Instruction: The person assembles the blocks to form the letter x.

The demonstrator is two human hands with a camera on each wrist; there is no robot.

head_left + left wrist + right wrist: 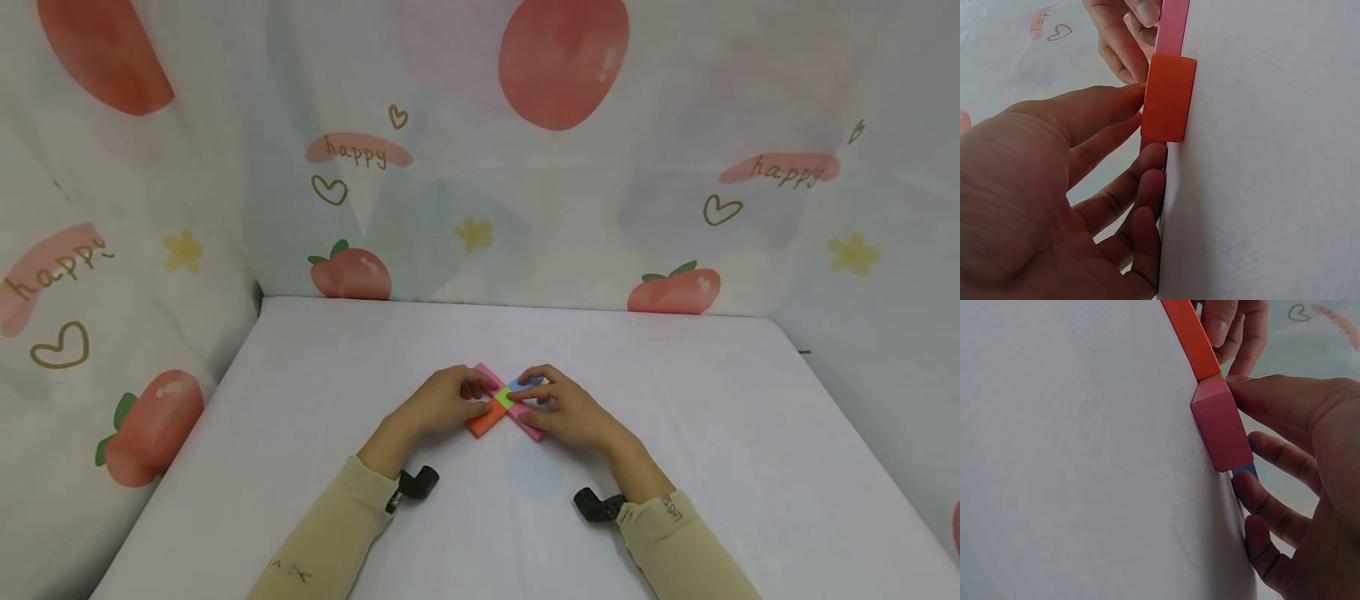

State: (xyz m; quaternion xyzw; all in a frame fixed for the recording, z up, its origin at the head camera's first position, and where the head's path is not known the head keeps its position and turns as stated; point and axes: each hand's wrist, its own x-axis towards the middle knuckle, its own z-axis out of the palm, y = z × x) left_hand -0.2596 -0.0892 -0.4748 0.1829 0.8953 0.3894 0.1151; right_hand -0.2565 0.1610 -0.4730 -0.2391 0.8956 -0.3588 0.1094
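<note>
Reading "happy" in looping script, the printed cloth point(525, 208) behind the tabletop point(315, 433) carried the word several times among peaches, hearts and small yellow flowers. The left sleeve point(330, 542) showed faint lettering near the cuff, too small to read, and the right sleeve point(675, 542) bore a small mark at its cuff, also unreadable.

A cross of folded paper strips point(507, 402) lay flat on the tabletop, near the middle, directly between the two hands. Its arms were pink, orange and blue, with a green square at the crossing. The left hand point(442, 402) rested on the cross's left side, fingertips pressing beside the orange arm point(1168, 97); the left wrist view showed its fingers point(1104, 112) fairly straight against that arm's edge. The right hand point(564, 407) covered the right side, fingers lightly bent and touching the pink arm point(1221, 422), with the blue arm point(1246, 470) peeking out beneath them. Neither hand was wrapped around the paper.
</note>
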